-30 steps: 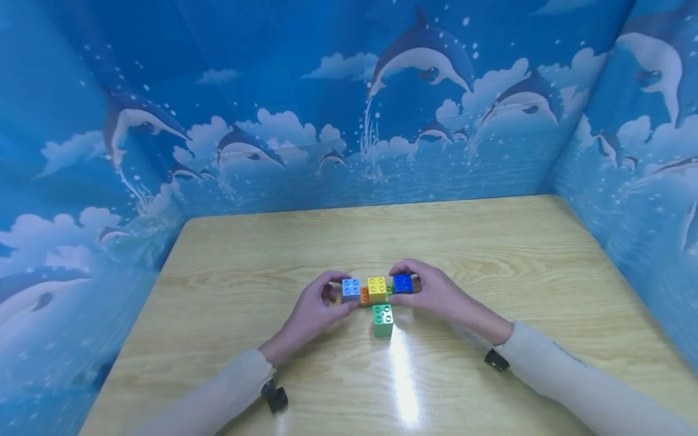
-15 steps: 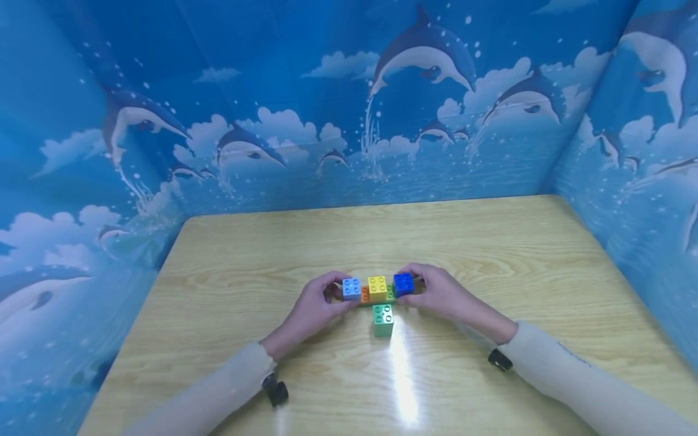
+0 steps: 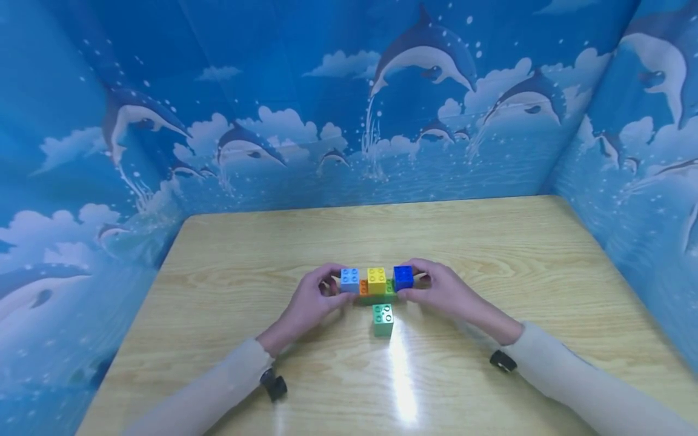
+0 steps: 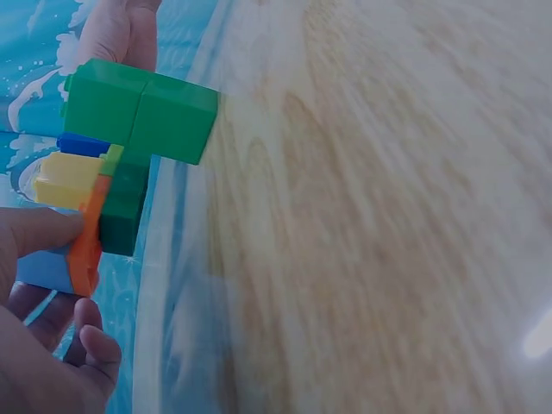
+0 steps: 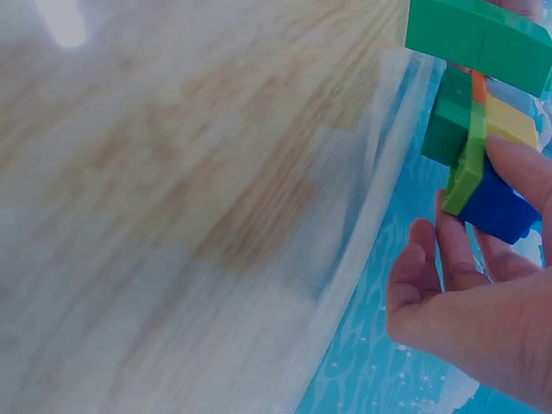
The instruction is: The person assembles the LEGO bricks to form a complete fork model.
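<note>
Between both hands is a toy brick assembly, its light blue (image 3: 349, 280), yellow (image 3: 376, 281) and dark blue (image 3: 403, 278) bricks in a row on top. Beneath them show an orange brick (image 4: 87, 237), a light green brick (image 5: 467, 168) and a dark green brick (image 4: 125, 207). My left hand (image 3: 311, 303) pinches the light blue end between thumb and fingers. At the dark blue end, my right hand (image 3: 444, 292) grips the same assembly. Just in front of it, a separate stack of green bricks (image 3: 383, 321) stands upright, touched by neither hand.
The wood-patterned table (image 3: 262, 248) is bordered by a blue dolphin-printed cloth (image 3: 283, 145) at the back and sides. A bright light reflection lies on the tabletop in front of the green stack.
Both hands have shifted the brick assembly slightly upward in the head view, showing more of the dark green brick beneath. My right thumb and fingers have drawn back a little from the middle. The green stack stayed put.
</note>
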Demonstrator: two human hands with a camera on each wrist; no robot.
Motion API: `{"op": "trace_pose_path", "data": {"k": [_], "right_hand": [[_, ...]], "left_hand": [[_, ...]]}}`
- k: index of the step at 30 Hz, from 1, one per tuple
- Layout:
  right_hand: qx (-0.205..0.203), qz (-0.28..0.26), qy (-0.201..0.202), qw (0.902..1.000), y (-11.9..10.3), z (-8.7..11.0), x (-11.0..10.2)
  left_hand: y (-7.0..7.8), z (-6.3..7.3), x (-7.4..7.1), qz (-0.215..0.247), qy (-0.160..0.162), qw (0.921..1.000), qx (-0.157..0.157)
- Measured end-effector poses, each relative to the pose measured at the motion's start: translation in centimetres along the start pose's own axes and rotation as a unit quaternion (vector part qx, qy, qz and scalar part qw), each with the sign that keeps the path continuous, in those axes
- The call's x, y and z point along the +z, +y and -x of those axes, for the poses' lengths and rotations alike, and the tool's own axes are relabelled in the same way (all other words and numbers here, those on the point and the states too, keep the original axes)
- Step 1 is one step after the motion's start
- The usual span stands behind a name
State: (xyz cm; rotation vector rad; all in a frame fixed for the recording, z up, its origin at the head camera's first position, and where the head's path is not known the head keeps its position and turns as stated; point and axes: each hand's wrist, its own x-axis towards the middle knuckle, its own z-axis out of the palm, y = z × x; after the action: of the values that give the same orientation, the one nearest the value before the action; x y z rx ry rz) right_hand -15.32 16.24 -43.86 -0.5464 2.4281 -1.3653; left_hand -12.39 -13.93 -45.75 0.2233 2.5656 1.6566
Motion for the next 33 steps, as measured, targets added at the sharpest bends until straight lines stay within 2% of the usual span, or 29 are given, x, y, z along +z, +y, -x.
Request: {"op": "trace_pose_path", "data": {"k": [4,10,23,33], "right_hand": [[-0.034,-0.009,0.025,0.9991,-0.2,0.2,0.0],[-0.091,-0.001,0.043,0.995,-0.7,0.6,0.0],[-0.129,0.021,0.088,0.9876,-1.3,1.7,-0.3],[-0.163,0.034,0.114,0.9795,-1.2,2.7,-0.2]], "left_hand": [[0.4,0.3,-0.3,0.023,0.005,0.9996,0.013],[0.8,0.8,-0.7,0.043,0.01,0.9979,0.048],[2.2,1.6,-0.9,0.039,0.025,0.9926,0.113],[2.6,2.3,-0.8,0.046,0.031,0.9893,0.135]]}}
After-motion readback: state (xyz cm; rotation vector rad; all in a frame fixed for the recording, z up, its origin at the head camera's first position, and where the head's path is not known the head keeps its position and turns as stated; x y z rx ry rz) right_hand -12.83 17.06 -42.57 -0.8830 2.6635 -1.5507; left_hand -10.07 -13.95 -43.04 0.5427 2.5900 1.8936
